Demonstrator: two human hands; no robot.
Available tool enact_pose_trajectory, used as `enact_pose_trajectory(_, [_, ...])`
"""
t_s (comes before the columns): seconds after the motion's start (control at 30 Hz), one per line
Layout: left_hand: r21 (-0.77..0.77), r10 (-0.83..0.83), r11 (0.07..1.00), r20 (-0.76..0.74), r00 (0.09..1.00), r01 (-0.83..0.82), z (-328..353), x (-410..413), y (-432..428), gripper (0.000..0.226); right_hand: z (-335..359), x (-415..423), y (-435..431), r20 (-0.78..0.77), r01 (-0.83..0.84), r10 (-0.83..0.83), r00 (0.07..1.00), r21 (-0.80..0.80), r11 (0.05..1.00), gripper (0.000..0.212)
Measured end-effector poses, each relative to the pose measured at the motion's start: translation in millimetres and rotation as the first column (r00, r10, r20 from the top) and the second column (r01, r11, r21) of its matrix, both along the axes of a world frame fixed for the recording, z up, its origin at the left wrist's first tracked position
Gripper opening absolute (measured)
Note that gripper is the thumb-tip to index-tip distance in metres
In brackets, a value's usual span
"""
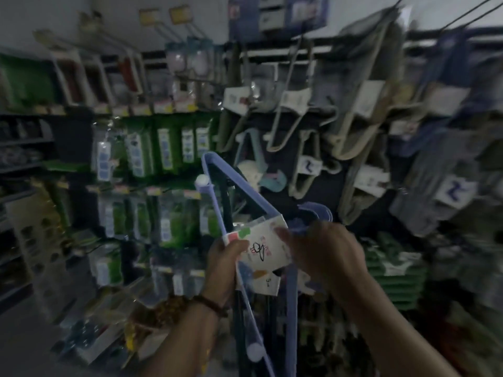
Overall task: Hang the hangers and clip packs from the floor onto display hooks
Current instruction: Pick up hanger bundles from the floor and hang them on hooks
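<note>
A bundle of light blue plastic hangers [217,202] with a white paper label band [265,247] is held up in front of me, in a dim and blurred view. My left hand [224,263] grips the bundle at the lower left edge of the label. My right hand [324,251] is closed over the right side, by the blue hook part [318,210]. The hangers' lower arm runs down toward the bottom edge. Beige and grey hanger bundles [351,115] hang on display hooks straight ahead.
Green clip packs [163,151] hang in rows on the left half of the display wall. Shelving with boxed goods [24,148] runs along the far left. Green stacked goods [392,270] sit low on the right. Several packs lie on the floor [98,325] at lower left.
</note>
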State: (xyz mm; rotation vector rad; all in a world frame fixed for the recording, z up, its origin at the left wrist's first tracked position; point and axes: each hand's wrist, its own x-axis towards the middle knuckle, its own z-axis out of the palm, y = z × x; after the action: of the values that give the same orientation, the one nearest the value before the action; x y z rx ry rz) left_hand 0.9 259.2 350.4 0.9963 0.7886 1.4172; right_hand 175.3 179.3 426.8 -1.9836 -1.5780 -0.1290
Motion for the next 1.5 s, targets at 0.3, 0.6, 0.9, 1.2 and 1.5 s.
enact_pose_trajectory(0.3, [0.341,-0.170,0.910,-0.210,0.963,0.235,74,247,-16,0.071,100,216,-5,0.217,0.044,-0.107,0.970,0.279,0.959,0.038])
enact_pose_trajectory(0.6, [0.116,-0.627,0.733,-0.269,0.731,0.671,157,386,10,0.088,134,377,-5,0.122,0.054,-0.106,0.987,0.366,0.929,0.020])
enact_pose_trajectory(0.9, [0.256,-0.367,0.858,-0.300,0.880,0.445,228,432,92,0.030,192,448,26,0.089,0.116,-0.155,0.984,0.342,0.932,0.035])
enact_pose_trajectory(1.2, [0.867,0.521,0.434,-0.464,0.716,0.245,316,421,162,0.052,279,494,46,0.067,0.296,-0.315,0.947,0.205,0.933,0.029])
enact_pose_trajectory(1.5, [0.774,0.513,0.391,-0.633,0.580,0.498,387,458,172,0.027,337,538,135,0.516,0.370,-0.368,0.774,0.103,0.923,0.017])
